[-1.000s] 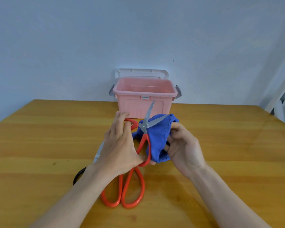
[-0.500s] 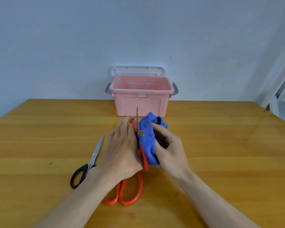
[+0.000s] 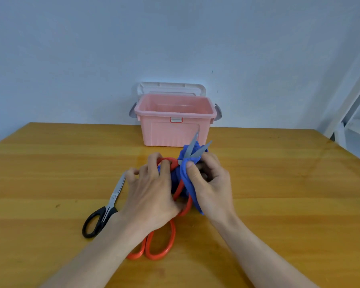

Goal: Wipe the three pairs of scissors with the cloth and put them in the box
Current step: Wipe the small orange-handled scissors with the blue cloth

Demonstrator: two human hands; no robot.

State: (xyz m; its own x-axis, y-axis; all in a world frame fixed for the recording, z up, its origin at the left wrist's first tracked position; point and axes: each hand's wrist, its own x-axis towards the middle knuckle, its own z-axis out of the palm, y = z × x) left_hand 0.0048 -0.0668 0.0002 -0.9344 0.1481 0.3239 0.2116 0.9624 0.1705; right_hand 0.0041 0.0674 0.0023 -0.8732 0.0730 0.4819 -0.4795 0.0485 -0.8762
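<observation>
We're gripping the red scissors (image 3: 180,187) by the handles in the left hand (image 3: 152,196) and pinching the blue cloth (image 3: 187,181) onto the blades with the right hand (image 3: 211,190), mid-bench, wiping pair one, while the pink box (image 3: 175,126) far behind is looking empty and two pairs are waiting near-left.

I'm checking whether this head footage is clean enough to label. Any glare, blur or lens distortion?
Head view: soft, even light, faint shadows under the black scissors; a mild sheen on the table; a wide-angle bend shows at the frame's right edge; the blades above the cloth look slightly soft; the box is sharp.
</observation>
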